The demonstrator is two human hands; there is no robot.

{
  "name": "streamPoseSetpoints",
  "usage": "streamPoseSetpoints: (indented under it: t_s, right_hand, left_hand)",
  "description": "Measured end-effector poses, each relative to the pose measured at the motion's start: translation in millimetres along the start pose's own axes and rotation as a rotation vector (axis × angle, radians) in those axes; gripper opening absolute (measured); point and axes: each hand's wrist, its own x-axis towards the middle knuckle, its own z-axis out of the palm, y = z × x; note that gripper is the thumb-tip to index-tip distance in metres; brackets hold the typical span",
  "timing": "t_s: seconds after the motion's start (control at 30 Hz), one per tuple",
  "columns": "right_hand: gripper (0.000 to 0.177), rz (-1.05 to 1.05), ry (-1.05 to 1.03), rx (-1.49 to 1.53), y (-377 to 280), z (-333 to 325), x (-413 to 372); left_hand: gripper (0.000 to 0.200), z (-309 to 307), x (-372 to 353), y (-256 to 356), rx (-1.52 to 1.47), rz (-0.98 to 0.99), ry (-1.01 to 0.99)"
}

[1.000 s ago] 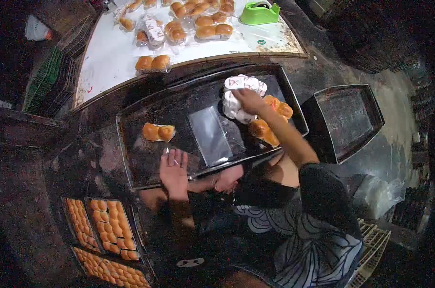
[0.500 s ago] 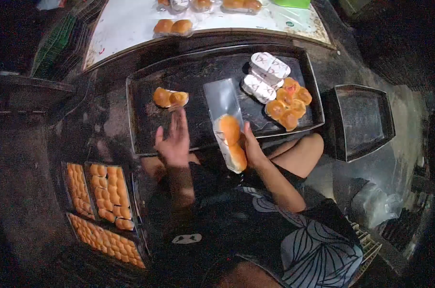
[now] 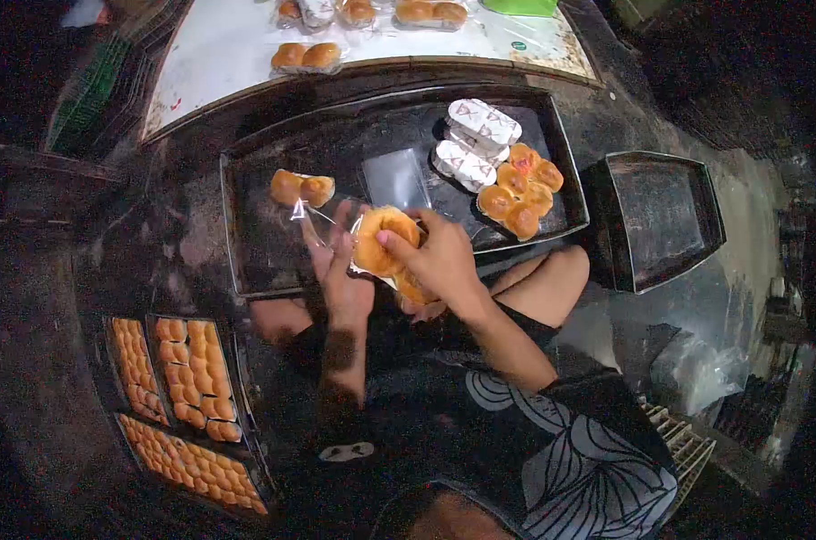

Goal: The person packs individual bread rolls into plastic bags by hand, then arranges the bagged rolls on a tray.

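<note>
My right hand [image 3: 444, 261] grips a joined pair of golden-brown buns [image 3: 383, 236], its thumb pressed on the top. The buns sit in a white printed paper liner and are tilted toward the left. My left hand [image 3: 343, 279] is held up at their left end, closed on a thin clear plastic bag [image 3: 316, 220] that glints around its fingers. Behind the hands, flat clear bags [image 3: 394, 178] lie in the large black tray [image 3: 336, 121]. Another pair of buns [image 3: 302, 188] rests in the tray, just beyond my left fingertips.
White printed paper liners [image 3: 480, 126] are stacked at the tray's right, beside a cluster of buns [image 3: 521, 191]. Wrapped buns [image 3: 305, 57] stand on the white table [image 3: 219, 54]. Trays full of buns [image 3: 197, 369] lie at lower left. A smaller black tray [image 3: 664, 220] is at right.
My right hand has brought the buns left and tilted them toward my left hand. My left hand, spread and empty before, now has a clear bag. The view shifted slightly.
</note>
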Motion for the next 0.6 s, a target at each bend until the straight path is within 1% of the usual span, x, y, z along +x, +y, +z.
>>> streamPoseSetpoints:
  t_s: [0.03, 0.07, 0.1, 0.13, 0.17, 0.2, 0.23, 0.27, 0.3, 0.33, 0.37, 0.4, 0.43, 0.47, 0.5, 0.53, 0.57, 0.6]
  right_hand:
    - [0.049, -0.003, 0.008, 0.022, -0.2, 1.3, -1.0]
    - [0.051, 0.015, -0.149, -0.008, -2.0, -1.8, -7.4]
    - [0.051, 0.01, -0.151, -0.008, -0.7, -2.0, -6.4]
    - [0.052, 0.073, -0.162, -0.021, 2.0, -0.8, -5.7]
    - [0.054, 0.139, -0.173, -0.033, 4.9, 0.4, -4.9]
    - [0.058, 0.146, -0.028, -0.007, 5.0, 2.9, 1.7]
    - [0.058, 0.145, -0.023, -0.007, 7.1, 8.3, 4.4]
    - [0.062, 0.075, 0.123, 0.042, 11.3, 15.7, 5.0]
    - [0.067, 0.005, 0.269, 0.091, 13.5, 19.3, 5.0]
    - [0.077, 0.156, -0.04, 0.138, -2.0, 5.7, -6.2]
    - [0.08, 0.078, -0.088, 0.054, 3.9, 9.6, -13.4]
    - [0.081, 0.072, -0.062, 0.135, 7.8, 13.4, -11.5]
    - [0.081, 0.068, -0.038, 0.216, 10.2, 16.9, -10.0]
    - [0.081, 0.074, -0.035, 0.214, 13.4, 18.5, -8.0]
    - [0.08, 0.151, -0.035, 0.227, 3.8, 12.9, -0.2]
    - [0.08, 0.225, -0.036, 0.242, -1.3, 10.1, 4.3]
    - [0.08, 0.229, -0.039, 0.244, 3.4, 12.9, 1.6]
    - [0.078, 0.075, -0.076, 0.313, 12.7, 18.1, -4.2]
  left_hand:
    - [0.069, -3.0, 0.9, 1.0, 0.0, 0.002, 0.004]
    - [0.072, -7.7, 4.0, 3.4, -0.026, -0.016, -0.045]
    - [0.075, -6.8, 5.8, 6.8, -0.051, -0.035, -0.094]
    - [0.081, 0.2, 2.7, 7.7, -0.032, -0.094, 0.01]
    - [0.081, 2.7, -1.6, 2.1, -0.032, -0.097, 0.011]
    - [0.082, 5.5, -5.0, -5.3, 0.064, -0.069, 0.019]
    - [0.084, 8.9, -7.6, -11.7, 0.16, -0.039, 0.024]
    - [0.072, 12.0, -13.5, -16.1, 0.368, 0.028, -0.041]
    - [0.072, 5.1, -14.3, -14.2, 0.369, 0.025, -0.043]
    - [0.066, -5.8, -10.9, -8.8, 0.085, -0.058, -0.146]
    - [0.063, -14.1, -6.2, -5.1, -0.202, -0.144, -0.249]
    - [0.062, -13.8, -0.3, -2.3, -0.244, -0.111, -0.374]
    - [0.062, -9.8, -2.5, -5.8, -0.247, -0.119, -0.38]
    - [0.061, -4.8, -11.1, -11.8, -0.158, -0.137, -0.202]
    - [0.06, -0.6, -17.2, -17.0, -0.066, -0.152, -0.02]
    - [0.06, 1.9, -19.2, -19.7, 0.075, -0.166, 0.02]
    - [0.06, -5.1, -19.5, -19.9, 0.078, -0.169, 0.024]
    - [0.061, -18.2, -18.1, -19.0, 0.034, -0.247, 0.048]
